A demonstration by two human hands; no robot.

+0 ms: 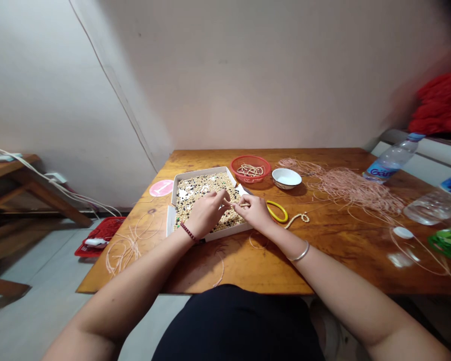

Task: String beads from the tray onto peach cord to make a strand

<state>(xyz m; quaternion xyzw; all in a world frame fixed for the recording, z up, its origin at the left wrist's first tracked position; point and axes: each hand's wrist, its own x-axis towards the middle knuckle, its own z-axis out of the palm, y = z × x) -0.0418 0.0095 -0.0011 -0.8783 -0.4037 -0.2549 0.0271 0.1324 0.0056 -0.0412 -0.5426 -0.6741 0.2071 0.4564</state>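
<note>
A white tray (228,231) on the table holds many small cream, black and a few green beads. My left hand (207,213), with a dark red bead bracelet (188,230) at the wrist, is over the tray, its fingers pinched. My right hand (253,211), with a silver bangle (301,251) on that arm, is pinched too, close beside it at the tray's right side. What lies between the fingertips is too small to name. A string of cream beads (295,218) lies to the right of my right hand, by a yellow ring (282,213).
Behind the tray stand a red basket (251,179) with bead strings and a white bowl (286,178). Pink cord (355,190) spreads at the right, near a plastic bottle (393,159) and a white cap (403,232). More cord (125,254) lies at the left, below a pink round label (161,188).
</note>
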